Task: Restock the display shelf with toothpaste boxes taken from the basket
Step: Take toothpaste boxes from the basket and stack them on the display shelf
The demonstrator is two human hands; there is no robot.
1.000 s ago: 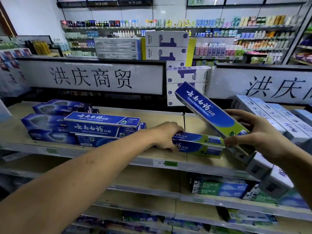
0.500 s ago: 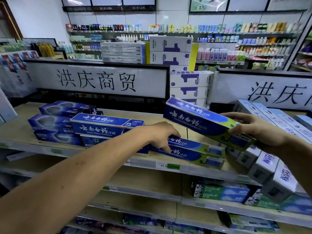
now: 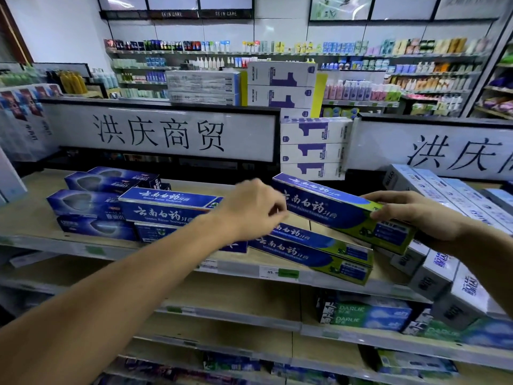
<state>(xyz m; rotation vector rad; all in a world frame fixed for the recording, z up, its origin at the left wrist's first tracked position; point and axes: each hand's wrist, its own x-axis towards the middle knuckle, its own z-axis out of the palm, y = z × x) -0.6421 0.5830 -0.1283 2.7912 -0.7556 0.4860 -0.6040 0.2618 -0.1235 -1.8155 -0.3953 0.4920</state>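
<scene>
Right hand (image 3: 416,215) grips the green end of a long blue-and-green cardboard toothpaste box (image 3: 327,209), fingers curled over its top edge. Box is tilted, just above two matching boxes (image 3: 313,247) stacked on the pale wooden display shelf (image 3: 30,215). Left hand (image 3: 249,209) is blurred, its fingers seemingly loosely curled at the box's left end; contact cannot be determined.

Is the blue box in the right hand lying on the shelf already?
No, the right hand grips the box, tilted, above two other boxes that lie on the shelf.
</scene>
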